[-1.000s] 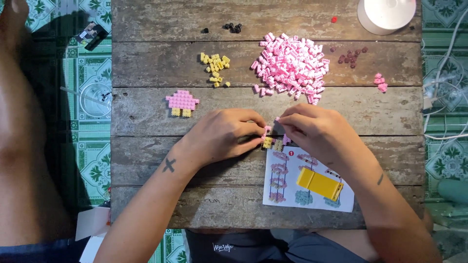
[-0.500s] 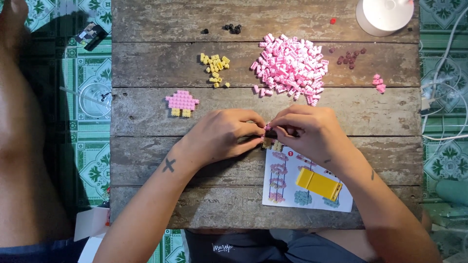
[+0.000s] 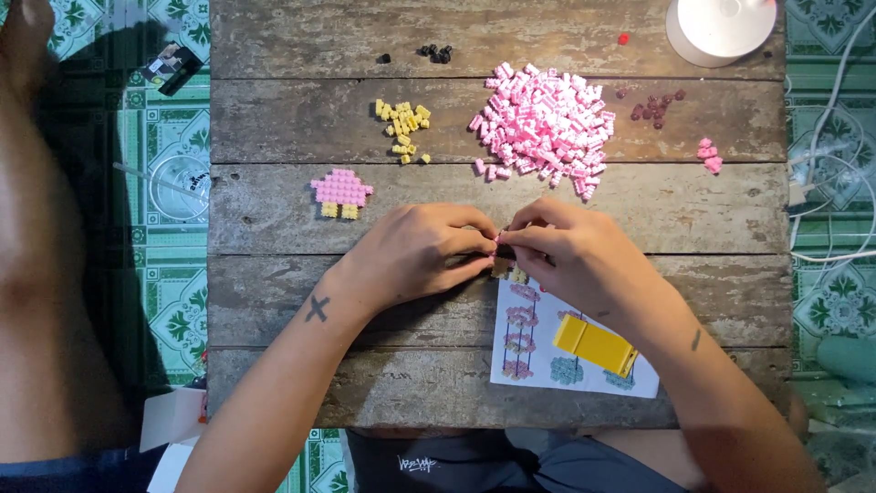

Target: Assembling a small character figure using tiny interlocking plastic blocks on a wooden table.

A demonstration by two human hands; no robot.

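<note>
Your weathered plank table (image 3: 274, 215) — what's lying on it

It's carrying a pink brick heap (image 3: 544, 128), yellow bricks (image 3: 402, 120), a small pink-and-yellow build (image 3: 341, 192), an instruction sheet (image 3: 538, 351) — and a yellow tool (image 3: 597, 345).

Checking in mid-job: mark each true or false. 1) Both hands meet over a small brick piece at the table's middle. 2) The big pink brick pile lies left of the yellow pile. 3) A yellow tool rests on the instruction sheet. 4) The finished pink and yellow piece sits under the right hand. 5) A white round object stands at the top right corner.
1) True: the left hand and right hand pinch a small brick piece between their fingertips.
2) False: the pink brick pile lies right of the yellow pile.
3) True: the yellow tool rests on the instruction sheet.
4) False: the pink and yellow piece sits apart, left of both hands.
5) True: the white round object stands there.
</note>
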